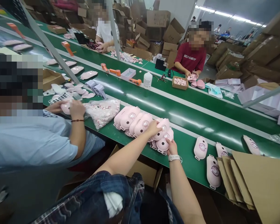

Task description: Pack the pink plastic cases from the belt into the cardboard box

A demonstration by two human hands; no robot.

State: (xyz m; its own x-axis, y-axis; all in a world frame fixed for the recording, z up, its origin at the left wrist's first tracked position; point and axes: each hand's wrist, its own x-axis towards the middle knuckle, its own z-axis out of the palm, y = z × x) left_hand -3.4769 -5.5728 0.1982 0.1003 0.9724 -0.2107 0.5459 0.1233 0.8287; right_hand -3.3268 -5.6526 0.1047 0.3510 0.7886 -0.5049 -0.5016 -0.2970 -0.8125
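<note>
The left hand (pixel 153 128) pinched an upper pink case (pixel 162 128) while the right hand (pixel 172 147) gripped a lower case (pixel 162 147) edge, seemingly steadying the pile (pixel 133 120).

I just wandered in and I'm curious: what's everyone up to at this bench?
The person's left hand is on an upper pink case in a pile, and the right hand touches a lower case at the pile's right end. More pink cases lie farther right, near some cardboard. To the left, a co-worker in light blue handles a pink piece. Across the way, someone in a red shirt handles pink parts too.
</note>
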